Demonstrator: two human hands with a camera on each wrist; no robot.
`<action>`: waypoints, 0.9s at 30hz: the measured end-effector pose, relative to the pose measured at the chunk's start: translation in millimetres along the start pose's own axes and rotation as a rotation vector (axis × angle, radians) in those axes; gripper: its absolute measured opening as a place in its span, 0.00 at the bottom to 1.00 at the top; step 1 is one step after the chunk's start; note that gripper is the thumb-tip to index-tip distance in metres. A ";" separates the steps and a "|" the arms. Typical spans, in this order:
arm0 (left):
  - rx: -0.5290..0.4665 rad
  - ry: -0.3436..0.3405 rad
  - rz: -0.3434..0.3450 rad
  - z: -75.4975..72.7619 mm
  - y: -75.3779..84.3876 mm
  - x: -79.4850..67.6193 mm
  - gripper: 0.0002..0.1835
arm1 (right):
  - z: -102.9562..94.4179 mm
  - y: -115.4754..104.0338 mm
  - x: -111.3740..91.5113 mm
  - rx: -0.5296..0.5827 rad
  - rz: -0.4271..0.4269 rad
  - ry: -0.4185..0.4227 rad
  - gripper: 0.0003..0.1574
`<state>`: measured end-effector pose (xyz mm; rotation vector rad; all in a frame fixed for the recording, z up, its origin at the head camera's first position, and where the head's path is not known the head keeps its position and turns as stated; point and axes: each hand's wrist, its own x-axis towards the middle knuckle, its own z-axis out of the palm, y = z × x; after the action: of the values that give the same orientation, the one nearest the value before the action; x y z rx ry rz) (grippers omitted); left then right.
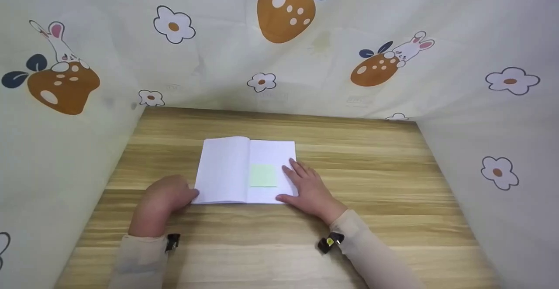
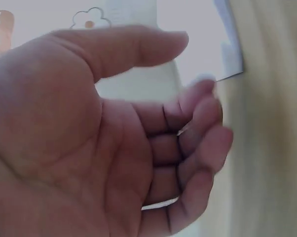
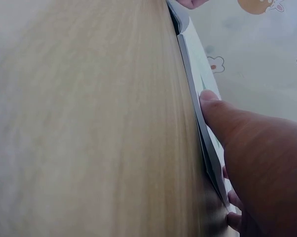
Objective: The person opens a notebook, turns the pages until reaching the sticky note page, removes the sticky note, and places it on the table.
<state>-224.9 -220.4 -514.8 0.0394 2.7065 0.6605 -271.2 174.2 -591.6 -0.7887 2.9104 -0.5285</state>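
A white notebook lies spread on the wooden table, its blank pages facing up. On the right-hand page sits a pale green sticky note, close to the fold. My right hand rests on the right page's outer edge, fingers spread, with the thumb on the page near the front edge. My left hand is beside the notebook's front left corner, thumb tip right at that corner. In the left wrist view its fingers are loosely curled, a gap stands between them and the thumb, and nothing is held.
Wood-grain table surrounds the notebook. Pale cloth printed with rabbits, strawberry-like fruit and flowers hangs along the back and both sides. A small black device sits at the right wrist, another at the left.
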 end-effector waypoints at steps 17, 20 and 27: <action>-0.039 0.206 0.437 39.1 64.0 49.3 0.25 | -0.4 1.2 1.0 0.014 -0.008 -0.002 0.61; 0.004 0.186 0.457 42.6 66.4 58.3 0.34 | -0.3 1.4 1.1 0.009 -0.013 0.002 0.61; 0.127 0.096 0.375 48.6 56.5 71.0 0.58 | 0.2 0.7 0.4 0.009 -0.011 -0.002 0.61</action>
<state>-277.9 -141.0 -553.1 0.5721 2.8562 0.6028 -271.8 174.5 -592.0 -0.8038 2.9019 -0.5410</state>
